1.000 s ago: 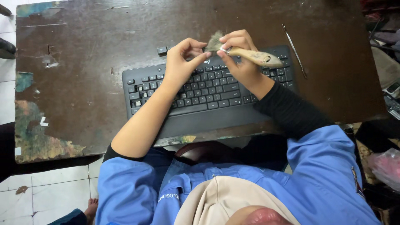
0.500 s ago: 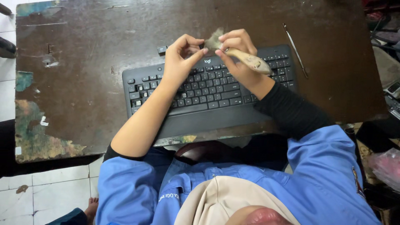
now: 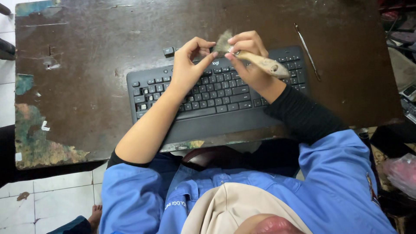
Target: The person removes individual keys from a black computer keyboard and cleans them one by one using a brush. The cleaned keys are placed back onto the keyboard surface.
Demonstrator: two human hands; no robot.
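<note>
My right hand (image 3: 249,58), in a black sleeve, grips a small paintbrush (image 3: 260,63) by the ferrule. Its worn wooden handle points right and its frayed bristles point up-left. My left hand (image 3: 188,65) is held just left of the bristles, thumb and forefinger pinched together at their base. Whether something small sits in that pinch I cannot tell. Both hands hover over the top rows of a black keyboard (image 3: 216,97), which lies on a dark brown table (image 3: 86,65).
A loose black keycap (image 3: 168,51) lies on the table just above the keyboard's top-left part. A thin metal tool (image 3: 307,50) rests to the right of the keyboard. The table's left edge is chipped and paint-stained. White floor tiles (image 3: 56,195) show at the lower left.
The brush has tilted a little, its handle end dropping lower over the keys. Both hands stay close together with only small finger shifts.
</note>
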